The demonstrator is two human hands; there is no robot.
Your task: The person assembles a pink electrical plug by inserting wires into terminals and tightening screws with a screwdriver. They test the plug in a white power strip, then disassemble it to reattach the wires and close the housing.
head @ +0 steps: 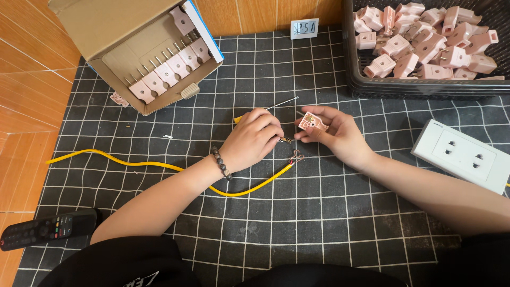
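Observation:
My left hand [254, 139] is curled around a yellow-handled screwdriver [281, 103], whose thin metal shaft sticks out past the fingers toward the far right. My right hand [334, 133] holds a small pink plug half [313, 123] between thumb and fingers, its inner side facing up. Both hands meet over the black grid cloth [276, 212]. A yellow cable [159, 166] runs from the left, under my left wrist, and ends in bared wire tips [296, 158] just below the hands. A bead bracelet sits on my left wrist.
A tilted cardboard box [114, 21] holding several pink plugs stands at the far left. A black crate [372, 87] full of pink plugs is at the far right. A white socket block [463, 155] lies right, a remote control [45, 228] near left, a small digital clock [304, 28] at the back.

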